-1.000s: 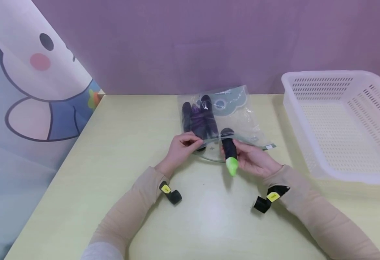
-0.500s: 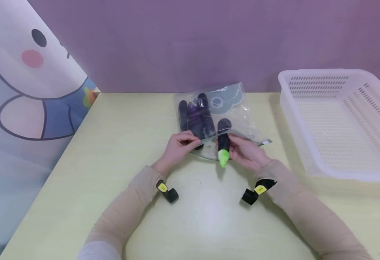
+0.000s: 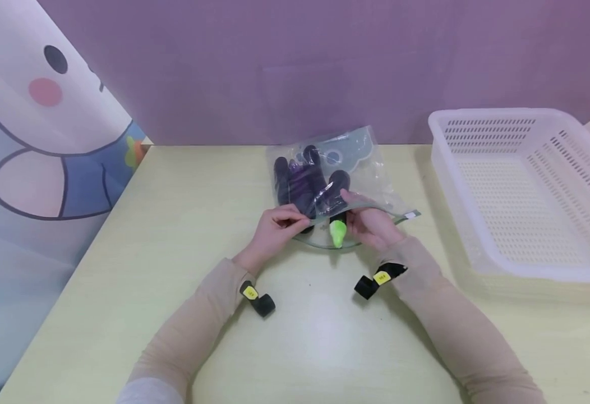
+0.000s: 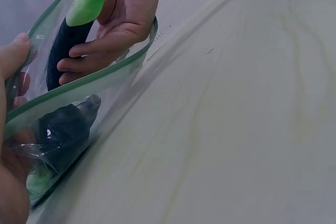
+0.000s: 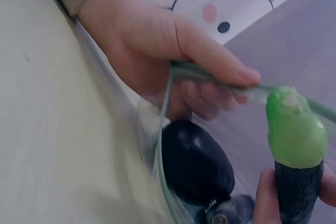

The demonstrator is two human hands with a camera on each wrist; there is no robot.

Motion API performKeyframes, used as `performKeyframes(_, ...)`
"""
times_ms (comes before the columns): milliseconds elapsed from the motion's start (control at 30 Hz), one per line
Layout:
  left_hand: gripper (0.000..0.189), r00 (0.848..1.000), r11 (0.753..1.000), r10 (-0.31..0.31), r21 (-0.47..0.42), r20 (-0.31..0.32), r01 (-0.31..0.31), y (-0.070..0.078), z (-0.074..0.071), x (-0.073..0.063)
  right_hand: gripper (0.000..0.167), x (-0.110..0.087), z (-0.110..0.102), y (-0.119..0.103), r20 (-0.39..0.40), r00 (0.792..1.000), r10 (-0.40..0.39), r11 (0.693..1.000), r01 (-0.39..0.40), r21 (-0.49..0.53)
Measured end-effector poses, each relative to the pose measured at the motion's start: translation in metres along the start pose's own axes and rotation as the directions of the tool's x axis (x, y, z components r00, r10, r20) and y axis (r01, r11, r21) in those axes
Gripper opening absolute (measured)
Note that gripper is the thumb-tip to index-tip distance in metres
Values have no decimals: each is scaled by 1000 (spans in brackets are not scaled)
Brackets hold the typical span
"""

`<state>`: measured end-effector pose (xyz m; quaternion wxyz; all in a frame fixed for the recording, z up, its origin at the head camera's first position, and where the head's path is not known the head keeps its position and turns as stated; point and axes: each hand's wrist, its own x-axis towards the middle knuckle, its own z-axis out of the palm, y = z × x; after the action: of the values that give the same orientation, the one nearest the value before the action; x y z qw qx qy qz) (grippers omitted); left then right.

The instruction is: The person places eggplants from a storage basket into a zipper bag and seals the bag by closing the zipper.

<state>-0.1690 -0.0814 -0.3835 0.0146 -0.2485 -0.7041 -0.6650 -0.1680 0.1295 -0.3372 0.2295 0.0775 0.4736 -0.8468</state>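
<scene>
In the head view, a clear zip bag [image 3: 376, 174] with a green-edged mouth lies on the table. My left hand [image 3: 272, 233] pinches the bag's rim at the left of the mouth. A toy eggplant [image 3: 338, 233], dark with a bright green stem end, is in my right hand [image 3: 373, 227]. Its dark end and my fingers are inside the bag, while the green end points out toward me. Several other dark purple, eggplant-like pieces [image 3: 282, 182] lie in the bag's left part. In the right wrist view, a glossy dark eggplant [image 5: 194, 161] shows in the bag beside the gripped eggplant [image 5: 296, 129].
At the right stands a white plastic basket [image 3: 517, 196] with slotted walls. A purple backdrop [image 3: 325, 67] rises behind the table [image 3: 123, 292]. A cartoon-printed cloth [image 3: 27, 146] hangs on the left.
My right hand has moved forward and slightly left, sliding the eggplant deeper into the bag. The left hand keeps its pinch on the rim. The whole view has shifted slightly.
</scene>
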Motion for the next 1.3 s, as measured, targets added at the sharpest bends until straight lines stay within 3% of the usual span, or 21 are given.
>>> performKeyframes(267, 10, 1000, 1000, -7, -17, 14, 7, 2, -1, 0, 21, 9, -3, -7, -16, 1000, -24, 998, 23, -57)
performKeyframes(600, 9, 1000, 1000, -4, -9, 12, 4, 2, -1, 1, 22, 18, 0, -11, -124, 992, -38, 995, 49, 82)
performKeyframes(733, 9, 1000, 1000, -6, 2, 20, 6, 0, -1, 1, 13, 22, 1, -12, -145, 989, -39, 997, 49, 61)
performKeyframes(900, 9, 1000, 1000, -16, 8, 21, 16, -2, -2, 0, 39, 25, 3, -9, -156, 985, -68, 995, 56, -81)
performKeyframes(967, 9, 1000, 1000, -17, 12, 21, 17, -1, -3, -1, 46, 26, 5, -8, -169, 983, -71, 995, 57, -85)
performKeyframes(1033, 10, 1000, 1000, -17, 20, 19, 17, 0, -3, -1, 41, 27, 8, -6, -178, 982, -57, 998, 51, -39)
performKeyframes(1133, 10, 1000, 999, -22, 29, 11, 22, 0, -4, -1, 25, 28, 12, -4, -148, 989, -21, 992, 38, 118)
performKeyframes(1300, 10, 1000, 1000, -16, 25, 25, 15, -2, -1, -1, 19, 29, 17, -6, -110, 993, 48, 935, -6, 353)
